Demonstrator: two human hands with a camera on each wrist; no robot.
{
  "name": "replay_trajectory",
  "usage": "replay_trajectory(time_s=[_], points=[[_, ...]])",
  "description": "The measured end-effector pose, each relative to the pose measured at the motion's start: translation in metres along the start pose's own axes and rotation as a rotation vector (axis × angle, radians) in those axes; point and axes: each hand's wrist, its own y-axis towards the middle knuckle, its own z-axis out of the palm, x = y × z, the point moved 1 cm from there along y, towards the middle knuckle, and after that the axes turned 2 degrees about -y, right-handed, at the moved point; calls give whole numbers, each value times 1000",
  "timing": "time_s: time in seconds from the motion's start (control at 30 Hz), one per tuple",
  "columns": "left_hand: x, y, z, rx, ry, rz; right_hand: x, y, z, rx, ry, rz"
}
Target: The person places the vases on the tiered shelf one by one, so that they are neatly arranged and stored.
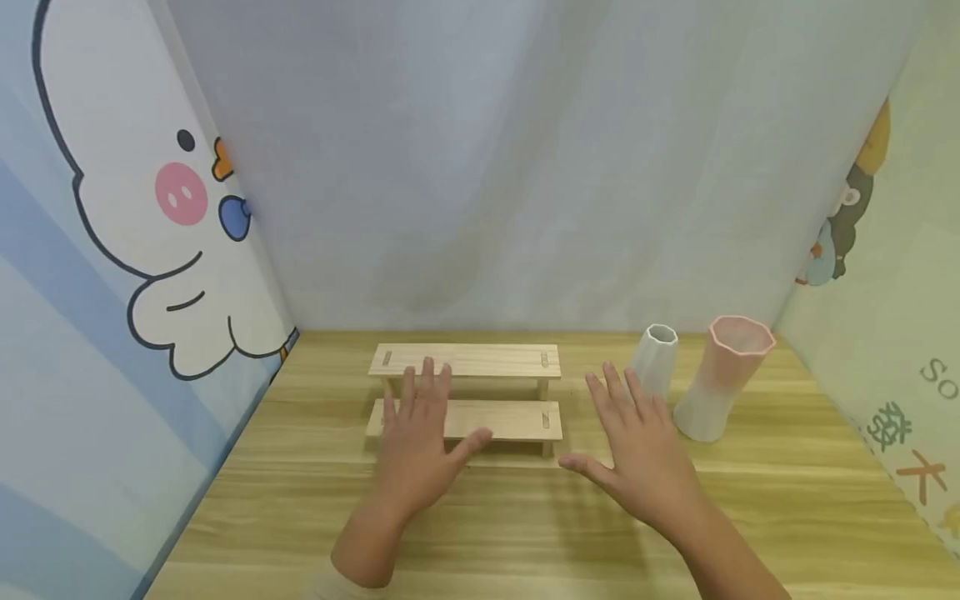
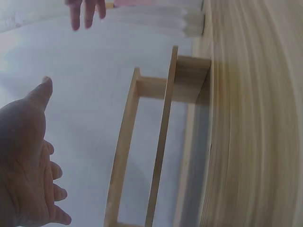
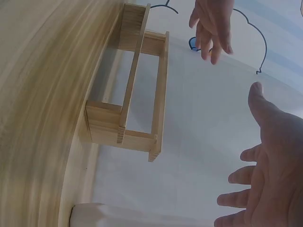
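Observation:
Both hands hover above the table with fingers spread and nothing held. My left hand (image 1: 420,450) is over the left front of a two-tier wooden stand (image 1: 480,419), hiding part of its lower shelf. In the left wrist view a gap shows between that hand (image 2: 26,161) and the stand (image 2: 163,137). To the stand's right, my right hand (image 1: 641,458) covers the lower part of a small white vase (image 1: 655,358). Just right of it, a taller pink-and-white vase (image 1: 720,379) stands upright. In the right wrist view the right hand (image 3: 270,165) is also apart from the stand (image 3: 142,90).
A wood-grain table (image 1: 510,533) carries everything. Behind it hangs a pale grey cloth backdrop (image 1: 525,167). A panel with a cartoon duck (image 1: 120,167) borders the left side, and a pale green printed panel (image 1: 900,333) borders the right.

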Motion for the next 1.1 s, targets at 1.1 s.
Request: replay_trajectory(time_s=[1.1], points=[[146, 8, 2, 178, -995, -569, -61, 3, -48, -330, 420, 313]])
